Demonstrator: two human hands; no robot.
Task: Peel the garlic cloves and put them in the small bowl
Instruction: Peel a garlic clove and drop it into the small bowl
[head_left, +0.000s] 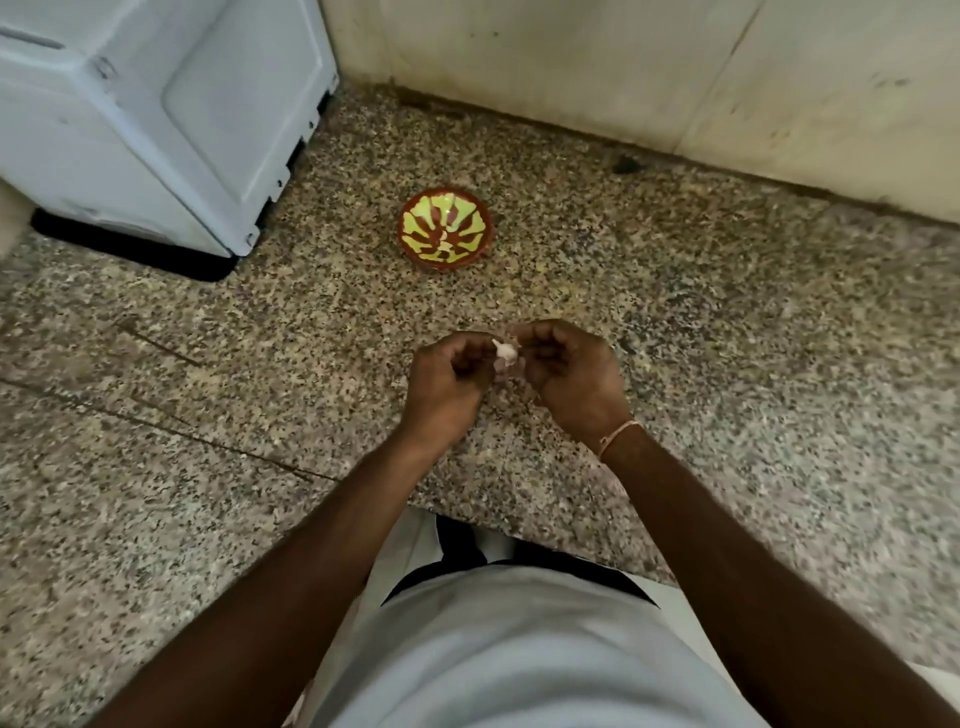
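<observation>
Head view: The left hand (447, 376) and the right hand (569, 371) are raised together above the speckled stone worktop (727, 322), near its front edge. Both hands have their fingers curled inward, and together they pinch one garlic clove (505, 351) held between them; a pale strip of skin projects from the clove toward the left hand. The small bowl (445, 228), brown with a yellow-green pattern, stands on the worktop beyond the hands, well apart from them. Its contents cannot be identified. A white appliance (156, 114) occupies the far left corner against the wall (623, 62).
</observation>
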